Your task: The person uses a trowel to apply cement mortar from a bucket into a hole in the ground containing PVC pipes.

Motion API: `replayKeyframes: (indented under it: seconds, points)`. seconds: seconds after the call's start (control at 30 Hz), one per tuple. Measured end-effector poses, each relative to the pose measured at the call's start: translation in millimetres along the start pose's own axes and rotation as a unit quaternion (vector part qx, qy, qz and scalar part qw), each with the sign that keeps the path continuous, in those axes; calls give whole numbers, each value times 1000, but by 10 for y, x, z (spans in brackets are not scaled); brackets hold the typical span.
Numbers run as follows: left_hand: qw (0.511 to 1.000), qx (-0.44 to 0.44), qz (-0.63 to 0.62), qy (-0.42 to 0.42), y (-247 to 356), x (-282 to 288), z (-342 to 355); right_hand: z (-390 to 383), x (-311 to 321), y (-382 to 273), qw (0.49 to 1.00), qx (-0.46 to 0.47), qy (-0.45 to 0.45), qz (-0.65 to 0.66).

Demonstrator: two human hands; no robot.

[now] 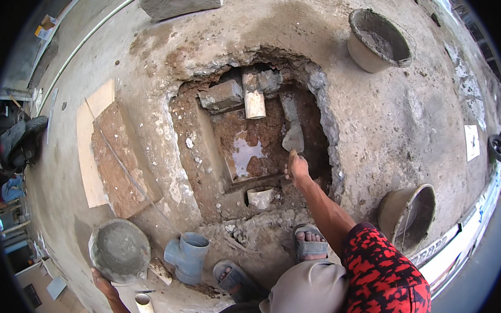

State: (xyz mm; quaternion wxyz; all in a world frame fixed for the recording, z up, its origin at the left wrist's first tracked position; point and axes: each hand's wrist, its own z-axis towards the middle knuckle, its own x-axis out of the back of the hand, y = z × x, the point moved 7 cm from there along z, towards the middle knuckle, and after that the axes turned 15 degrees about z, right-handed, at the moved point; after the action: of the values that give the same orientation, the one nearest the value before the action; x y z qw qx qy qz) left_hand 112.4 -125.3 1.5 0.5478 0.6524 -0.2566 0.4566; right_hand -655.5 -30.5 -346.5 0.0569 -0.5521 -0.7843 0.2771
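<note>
My right hand [297, 168] reaches over a square pit broken into the concrete and grips a trowel. The trowel's grey blade [294, 139] points away from me, close to the pit's right inner wall; its handle is mostly hidden in my fingers. At lower left, my left hand [105, 286] holds the rim of a round bucket [140, 237] with wet grey mortar in it. Inside the pit, a whitish pipe end [255, 105] juts from the far side beside a grey block [222, 95]. Another pipe end [260, 198] stands at the near side. Muddy water [244, 154] lies on the pit floor.
A grey pipe fitting [187, 256] stands between the bucket and my sandalled feet [310, 243]. A soil-covered board [113, 156] lies left of the pit. Two more buckets, one far right [372, 56] and one near right [390, 216], flank it. A concrete block [180, 1] lies beyond.
</note>
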Motion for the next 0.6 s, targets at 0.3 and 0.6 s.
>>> replayKeyframes:
  seconds: [0.3,0.6]
  points:
    - [964,136,-223,48,172,561,59,-1870,-805,-344,910,154,-350,-162]
    - [957,91,-247,126,1664,670,5,-3583,-2528,-297,494,405,-621,-454]
